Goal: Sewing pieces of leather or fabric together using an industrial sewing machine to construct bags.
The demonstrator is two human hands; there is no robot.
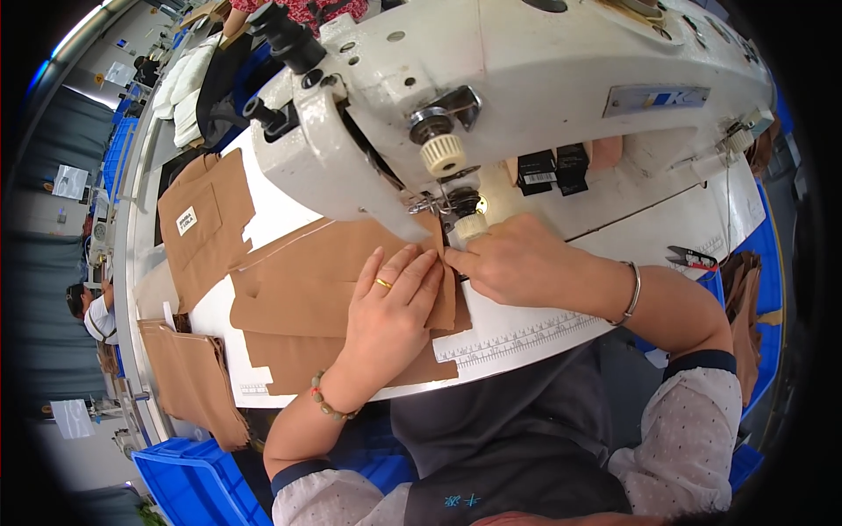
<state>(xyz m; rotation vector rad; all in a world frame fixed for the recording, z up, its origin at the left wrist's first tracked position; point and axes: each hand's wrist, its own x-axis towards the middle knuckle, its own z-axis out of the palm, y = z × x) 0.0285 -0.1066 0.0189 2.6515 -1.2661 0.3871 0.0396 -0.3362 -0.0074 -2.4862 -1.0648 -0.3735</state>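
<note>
My left hand (390, 311), with a gold ring, lies flat on layered brown fabric pieces (289, 294), its fingertips near the fabric's right edge below the sewing machine's presser foot (425, 207). Beside it, my right hand (517, 263) has its fingers curled, the index at that same edge, apparently gripping it; the thumb is hidden. The white industrial sewing machine (526, 61) arches over both hands. A separate brown piece with a white label (203, 254) lies at the left of the white table (517, 337). Black-handled snips (688, 259) rest at the right.
A brown fabric stack (184, 377) hangs at the left edge. Blue bins stand lower left (171, 465) and right (770, 307). Black tags (553, 167) lie under the arm. White bundles (184, 88) sit farther back. Co-workers are at top (298, 13) and left (96, 311).
</note>
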